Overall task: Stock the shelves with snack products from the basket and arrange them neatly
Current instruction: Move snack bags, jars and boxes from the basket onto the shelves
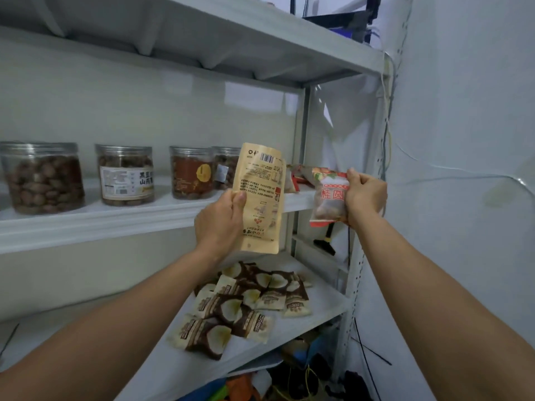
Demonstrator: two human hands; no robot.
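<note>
Holding two packets up in front of the middle shelf [86, 224], you have both hands full. Your left hand [220, 221] is closed on the left edge of a tan pouch [262, 198], which stands upright with its printed back toward you. Your right hand [365, 195] is wrapped around the right side of a clear red-trimmed bag [330, 196] with brown fruit inside, just off the shelf's right end.

Four clear jars [43, 178] stand along the middle shelf, each filled with brown nuts or snacks, with gaps between them. More red packets [298, 176] lie at its right end, behind the pouch. Bare room shows along the front edge, ahead of the jars.

On the lower shelf [315, 311], brown-and-white sachets [246, 302] lie in a loose overlapping heap near the right front corner; its left side is open.
</note>
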